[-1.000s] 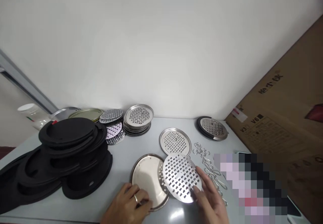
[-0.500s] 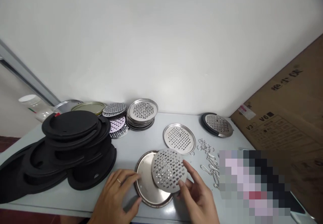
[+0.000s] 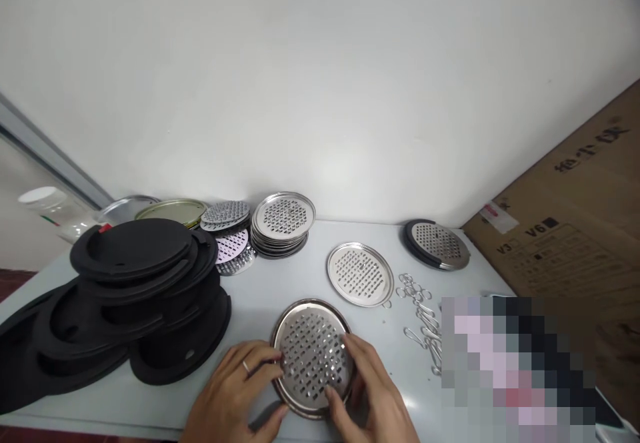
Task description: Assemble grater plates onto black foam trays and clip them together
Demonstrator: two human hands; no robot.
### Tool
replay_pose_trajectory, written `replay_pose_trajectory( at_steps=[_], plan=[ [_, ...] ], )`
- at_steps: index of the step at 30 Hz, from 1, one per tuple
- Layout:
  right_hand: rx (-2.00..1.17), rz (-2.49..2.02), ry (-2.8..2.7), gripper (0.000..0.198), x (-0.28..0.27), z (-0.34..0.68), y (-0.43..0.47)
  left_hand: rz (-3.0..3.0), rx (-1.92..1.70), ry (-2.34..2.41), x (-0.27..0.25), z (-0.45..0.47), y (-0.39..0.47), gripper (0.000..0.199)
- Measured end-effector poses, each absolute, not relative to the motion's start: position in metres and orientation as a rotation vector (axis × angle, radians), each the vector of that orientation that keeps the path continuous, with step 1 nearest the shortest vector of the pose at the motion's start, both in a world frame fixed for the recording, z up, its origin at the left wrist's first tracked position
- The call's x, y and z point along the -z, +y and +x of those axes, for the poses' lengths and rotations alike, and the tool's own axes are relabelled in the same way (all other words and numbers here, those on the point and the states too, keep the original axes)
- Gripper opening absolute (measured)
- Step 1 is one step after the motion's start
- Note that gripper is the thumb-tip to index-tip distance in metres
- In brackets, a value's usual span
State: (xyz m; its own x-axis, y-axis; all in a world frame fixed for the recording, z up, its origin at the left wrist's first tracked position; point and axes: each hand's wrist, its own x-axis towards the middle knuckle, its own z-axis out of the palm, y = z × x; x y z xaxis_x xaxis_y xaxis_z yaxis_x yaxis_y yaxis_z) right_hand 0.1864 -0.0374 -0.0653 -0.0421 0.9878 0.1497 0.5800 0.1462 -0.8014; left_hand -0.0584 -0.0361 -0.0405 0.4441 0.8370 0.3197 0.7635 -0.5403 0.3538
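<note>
Brown carton [image 3: 565,210], white-lidded jar [image 3: 56,213]

On the table [image 3: 295,280], a grater disc [image 3: 313,355] lies in a dish [image 3: 304,306], with the left hand [image 3: 233,386] at the left edge and the right hand [image 3: 373,393] at the right. To the left stands a pile of holders [image 3: 145,256], and behind, near the wall [image 3: 320,83], is a stack of plates [image 3: 283,218], while another plate [image 3: 360,275] lies just behind the dish, toward the right. Further right lie wire rings [image 3: 414,288], before them wire hooks [image 3: 429,328], and a box [image 3: 565,230] stands rightmost.
</note>
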Motion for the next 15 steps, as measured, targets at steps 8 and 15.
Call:
replay_pose_trajectory(
  at_steps=[8,15],
  plan=[
    [-0.58,-1.619,-1.999,0.07,0.0742,0.1862,-0.0427,2.576,-0.671,1.337,0.0371,-0.0579,-0.0344,0.03],
    [-0.464,-1.562,-2.134,0.075,0.0703,0.1869,-0.0396,2.542,-0.67,1.378,0.0392,-0.0581,-0.0353,0.031]
  ],
)
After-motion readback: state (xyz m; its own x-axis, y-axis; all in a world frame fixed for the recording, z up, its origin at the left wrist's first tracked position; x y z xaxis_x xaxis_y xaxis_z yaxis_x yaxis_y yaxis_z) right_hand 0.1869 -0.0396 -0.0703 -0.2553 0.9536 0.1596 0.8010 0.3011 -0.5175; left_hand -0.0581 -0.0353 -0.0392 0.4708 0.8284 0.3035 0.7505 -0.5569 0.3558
